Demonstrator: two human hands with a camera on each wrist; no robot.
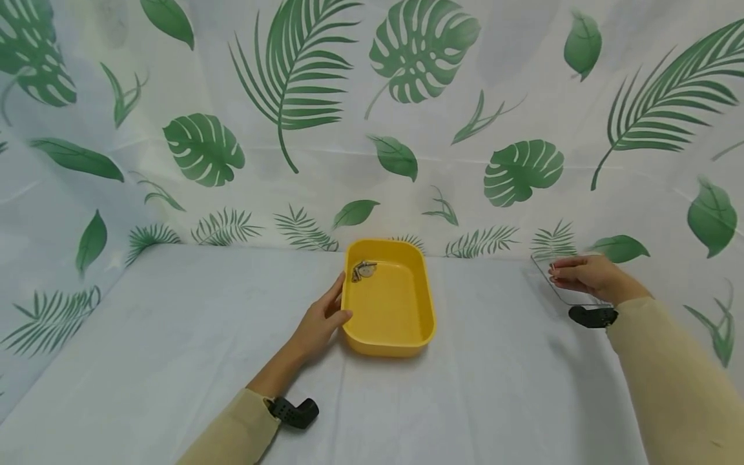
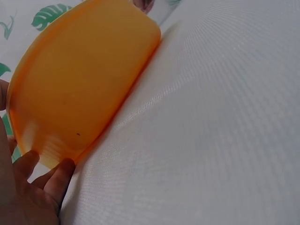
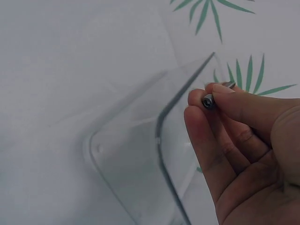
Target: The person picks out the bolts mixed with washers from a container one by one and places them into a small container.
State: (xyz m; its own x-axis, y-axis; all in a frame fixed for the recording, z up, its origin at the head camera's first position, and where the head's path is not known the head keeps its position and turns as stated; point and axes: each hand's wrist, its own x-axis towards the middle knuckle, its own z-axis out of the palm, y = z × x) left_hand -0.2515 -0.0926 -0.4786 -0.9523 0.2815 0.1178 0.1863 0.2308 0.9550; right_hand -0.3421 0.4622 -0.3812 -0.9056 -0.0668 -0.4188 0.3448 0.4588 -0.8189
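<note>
Beige fabric sleeves [image 1: 668, 381] of a person come nearest to the camera, and they lead toward a desk [image 1: 174, 329] covered with white cloth. At the end of one, the right grip [image 1: 593, 274] is pinching a small grey cylindrical metal part [image 3: 208, 101] between the thumb and the fingertips. Perhaps this part could slip, because it is small and smooth and only the tips hold it. A clear rectangular container [image 3: 126, 159] stands below; if the part were released too near its rim, it might strike the edge and roll away on the cloth, I mean to say, outside. Such thin transparent walls are also hard to see, so a careless wrist could push the container. As for position, the part lies at the very tips of the right grip, its hollow end toward the wrist camera, and it seems to be above the container's opening; how high, one cannot tell. The left grip [image 1: 321, 323] holds a yellow rectangular plastic tray [image 1: 392, 310] by its left side, thumb at the rim and fingers against the outer wall. More small metal pieces [image 1: 363, 270] lie together in its far left corner; a sudden pull there would probably scatter them.
</note>
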